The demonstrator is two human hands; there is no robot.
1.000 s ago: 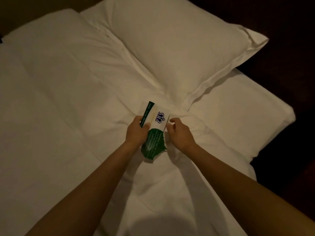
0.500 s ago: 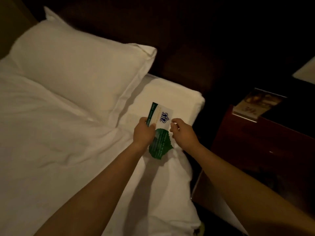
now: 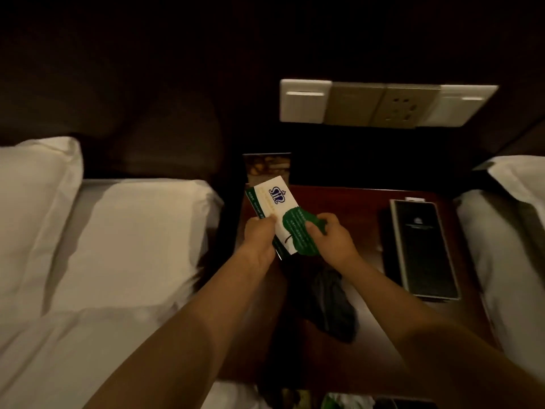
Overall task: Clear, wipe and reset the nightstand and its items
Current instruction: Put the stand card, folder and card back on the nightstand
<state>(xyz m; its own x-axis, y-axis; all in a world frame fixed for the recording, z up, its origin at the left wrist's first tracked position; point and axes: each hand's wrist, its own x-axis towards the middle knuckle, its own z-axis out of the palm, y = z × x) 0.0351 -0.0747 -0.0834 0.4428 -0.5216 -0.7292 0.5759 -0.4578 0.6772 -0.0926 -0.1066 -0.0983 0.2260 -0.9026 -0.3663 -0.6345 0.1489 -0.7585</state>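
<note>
Both hands held at centre of frame, above the left part of the dark wooden bench (image 3: 351,219); left hand (image 3: 259,236) closed on the lower left edge of a white card (image 3: 275,206) with a blue crest and a green side strip; right hand (image 3: 330,237) pinching a green leaf-shaped card (image 3: 298,228) that overlaps the white one, thumb on top, other fingers hidden under the paper.

Long axis of the white card running from upper left to lower right, its free end pointing toward the upper left of the frame, where a small picture brochure (image 3: 267,168) stands at the back edge of the bench; probably the resting place for the cards lies there, just beyond the card's free end and nearer to the left hand.

Dark cloth (image 3: 331,305) lying on the bench below the hands, toward the bottom centre; black flat folder (image 3: 423,249) with a pale rim lying at right of centre, long axis almost vertical in the frame, well apart from the cards.

Seemingly in the reset stage; cards not yet put down.
</note>
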